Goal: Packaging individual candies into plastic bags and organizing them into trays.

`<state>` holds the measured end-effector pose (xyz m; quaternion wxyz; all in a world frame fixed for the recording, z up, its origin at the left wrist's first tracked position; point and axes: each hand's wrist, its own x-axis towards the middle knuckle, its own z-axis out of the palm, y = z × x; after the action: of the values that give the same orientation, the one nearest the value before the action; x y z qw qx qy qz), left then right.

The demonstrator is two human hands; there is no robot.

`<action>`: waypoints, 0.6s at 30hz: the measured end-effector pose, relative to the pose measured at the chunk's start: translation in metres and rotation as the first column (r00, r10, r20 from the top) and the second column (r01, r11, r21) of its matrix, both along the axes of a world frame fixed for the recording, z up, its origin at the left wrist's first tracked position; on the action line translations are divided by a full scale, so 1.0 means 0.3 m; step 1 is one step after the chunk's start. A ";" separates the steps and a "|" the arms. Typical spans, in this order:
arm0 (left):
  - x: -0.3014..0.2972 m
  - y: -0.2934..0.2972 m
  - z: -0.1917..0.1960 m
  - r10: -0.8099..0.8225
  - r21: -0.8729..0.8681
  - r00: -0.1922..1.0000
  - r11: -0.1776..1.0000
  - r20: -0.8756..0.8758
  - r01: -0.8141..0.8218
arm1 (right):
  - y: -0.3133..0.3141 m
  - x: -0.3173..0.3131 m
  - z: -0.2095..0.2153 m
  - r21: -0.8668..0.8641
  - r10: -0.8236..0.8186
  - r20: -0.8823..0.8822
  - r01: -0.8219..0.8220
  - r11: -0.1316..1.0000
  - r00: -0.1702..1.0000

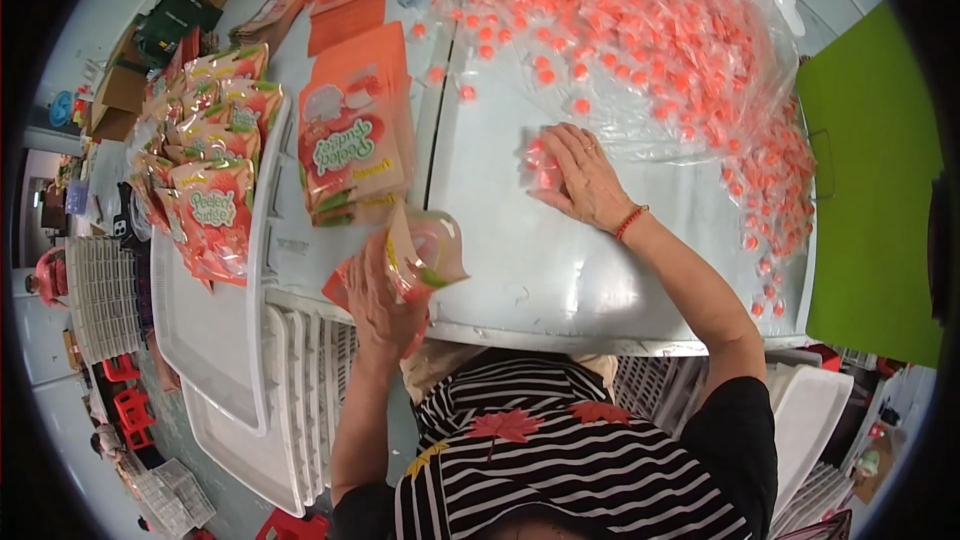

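Big grey metal table fills the middle of the view, edge curving toward me. On its far right half a huge clear plastic sheet holds a wide heap of small pink wrapped candies, trailing down the right edge of the table. Green panel stands off to the right. On the left a white plastic tray sits past the table edge, with a row of filled pink-orange pouches leaning in it; more white trays stacked under it. Between tray and candy heap, a stack of empty printed pouches lies flat on the table, more of them farther up.

My right hand lies palm down on the table at the near edge of the heap, fingers spread loosely and nearly flat, covering a small bunch of candies under the fingertips; not a closed grasp, just pressing or raking on them. Red bead bracelet on that wrist.

My left hand is at the table's near edge, fingers closed around one open pouch, held up with its mouth gaping toward the right hand. Cannot tell what is inside it
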<state>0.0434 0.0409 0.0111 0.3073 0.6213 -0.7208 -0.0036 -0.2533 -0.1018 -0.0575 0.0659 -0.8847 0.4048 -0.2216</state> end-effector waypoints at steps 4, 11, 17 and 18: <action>0.018 0.024 0.005 0.042 0.018 0.999 0.999 0.010 -0.042 | 0.052 -0.079 0.019 0.077 -0.059 0.050 0.055 0.996 0.997; 0.094 0.121 -0.025 0.133 0.042 0.991 0.990 0.016 -0.134 | 0.079 -0.215 0.031 0.154 -0.135 -0.007 0.135 0.979 0.991; 0.088 0.127 -0.028 0.181 0.078 0.982 0.981 -0.042 -0.178 | 0.195 -0.163 0.019 0.000 -0.265 0.223 0.272 0.962 0.938; 0.084 0.126 -0.030 0.183 0.079 0.982 0.981 -0.053 -0.178 | 0.216 -0.123 0.025 -0.044 -0.240 0.237 0.257 0.965 0.941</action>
<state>0.0687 0.0788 0.0021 0.3047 0.6947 -0.6513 -0.0208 -0.2903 -0.0370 -0.0501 0.0509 -0.7968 0.4943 -0.3439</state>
